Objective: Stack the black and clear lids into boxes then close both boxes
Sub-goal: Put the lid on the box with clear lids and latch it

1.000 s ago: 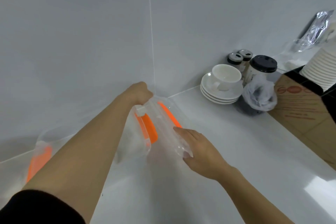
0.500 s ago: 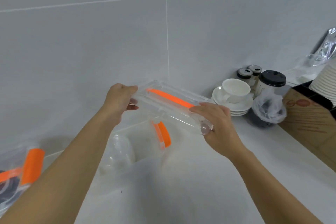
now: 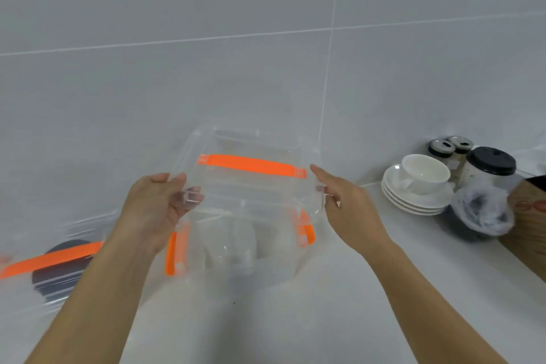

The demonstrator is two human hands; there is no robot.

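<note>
Counter (image 3: 339, 319): white worktop against a grey tiled wall; everything rests on it or is held above it.
Boxes: two. One clear box (image 3: 236, 248) sits directly below the fingers of both hands, open, with orange latches (image 3: 174, 251) on its two ends. A second box (image 3: 50, 269) lies left of the left fingers, its own cover with an orange strip already on it.
Cover (image 3: 251, 186): one clear box cover with an orange handle, held level between the two hands, just above the open box.
Left hand (image 3: 156, 210): fingers curled around the cover's left edge, thumb on top, holding it.
Right hand (image 3: 345, 204): fingers partly spread at the cover's right edge; index finger extended along it; a firm hold cannot be told.
Clear lids (image 3: 230, 242): domed shapes inside the open box, below the fingers; they look like about three, count unsure.
Black lids (image 3: 59, 269): a dark stack in the left box; number cannot be told.
Right of the right fingers: one cup on stacked saucers (image 3: 416, 198), three jars (image 3: 484, 168), one cardboard box (image 3: 529, 216).
Risk, misalignment: the cover may land skewed, so the latches would not catch.
Risk, slip: a loose right-side hold could let the cover tip onto the lids.
Risk, crushing: tall domes could buckle if pressed.
</note>
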